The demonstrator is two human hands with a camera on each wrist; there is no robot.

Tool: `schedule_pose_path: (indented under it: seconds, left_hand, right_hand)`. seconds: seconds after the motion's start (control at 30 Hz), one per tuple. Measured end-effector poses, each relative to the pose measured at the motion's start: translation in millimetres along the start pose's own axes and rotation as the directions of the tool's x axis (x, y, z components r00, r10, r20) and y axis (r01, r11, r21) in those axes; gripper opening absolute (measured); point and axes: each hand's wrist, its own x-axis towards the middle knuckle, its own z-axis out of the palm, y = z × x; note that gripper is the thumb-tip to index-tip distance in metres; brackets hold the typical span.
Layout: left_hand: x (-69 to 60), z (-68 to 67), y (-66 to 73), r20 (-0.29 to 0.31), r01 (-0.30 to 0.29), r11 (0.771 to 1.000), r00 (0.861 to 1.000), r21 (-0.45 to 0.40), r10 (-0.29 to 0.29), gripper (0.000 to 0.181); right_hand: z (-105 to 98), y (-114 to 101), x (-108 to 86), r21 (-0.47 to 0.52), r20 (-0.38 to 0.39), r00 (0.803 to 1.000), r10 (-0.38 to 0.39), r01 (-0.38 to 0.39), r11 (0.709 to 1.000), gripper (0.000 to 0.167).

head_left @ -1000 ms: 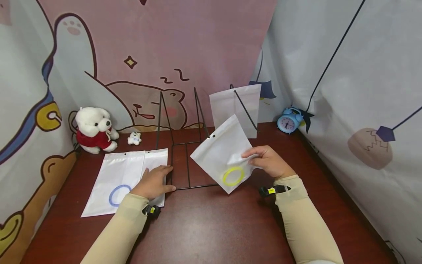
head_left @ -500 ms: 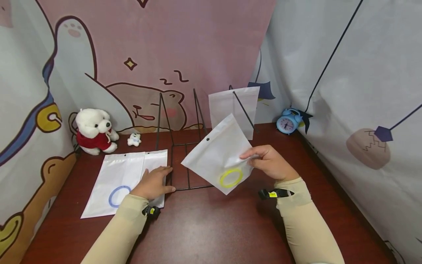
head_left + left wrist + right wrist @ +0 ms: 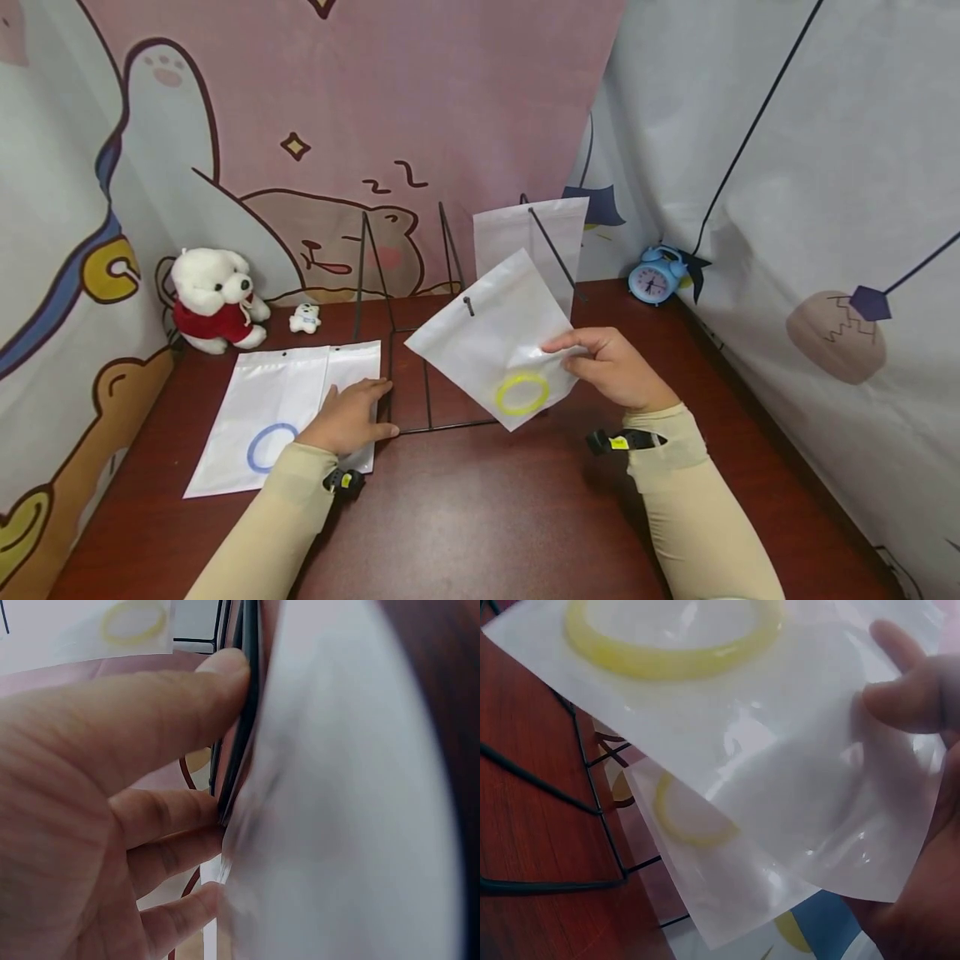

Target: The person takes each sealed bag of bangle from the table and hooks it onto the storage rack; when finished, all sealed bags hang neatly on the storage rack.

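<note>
My right hand [image 3: 611, 367] pinches the right corner of a white pouch [image 3: 495, 333] with a yellow ring [image 3: 522, 394] inside, tilted in the air. At the pouch's punched hole, the tip of a dark rod [image 3: 469, 306] pokes through. Another white pouch [image 3: 570, 242] hangs on a rod behind it. My left hand [image 3: 348, 417] lies at the left side of the black wire rack [image 3: 428, 392], fingers and thumb against its frame in the left wrist view. Beneath that hand are white pouches, one with a blue ring [image 3: 258, 450].
A white plush bear in red [image 3: 213, 296] and a tiny white bear [image 3: 305, 317] sit at the back left of the brown table [image 3: 465, 517]. A blue alarm clock [image 3: 656, 277] stands at the back right. Printed cloth surrounds the table.
The pouch in my right hand has moved left and slightly up, and a rod tip now shows through its hole. My left hand has stayed in place.
</note>
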Motion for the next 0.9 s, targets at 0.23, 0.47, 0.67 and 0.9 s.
schedule_pose_path:
  seconds: [0.23,0.47,0.67,0.9]
  left_hand:
    - [-0.6,-0.3,1.0,-0.006,-0.002,1.000,1.000,0.000,0.002,0.080]
    - [-0.7,-0.5,1.6,-0.006,-0.003,1.000,1.000,-0.002,0.003,0.080]
    - [-0.9,-1.0,1.8,-0.003,0.000,1.000,1.000,0.000,0.000,0.080]
    - [-0.3,-0.7,1.2,0.001,0.001,1.000,1.000,0.008,-0.001,0.080]
  right_hand:
    - [10,-2,4.6,-0.053,-0.084,0.995,-0.049,0.045,0.998,0.035]
    - [18,2,8.3,-0.137,-0.142,0.989,-0.047,0.027,0.990,0.034]
    - [18,4,8.6,-0.236,-0.143,0.990,-0.018,-0.016,0.972,0.033]
    - [12,6,7.6,-0.359,-0.062,0.998,-0.015,-0.009,0.933,0.040]
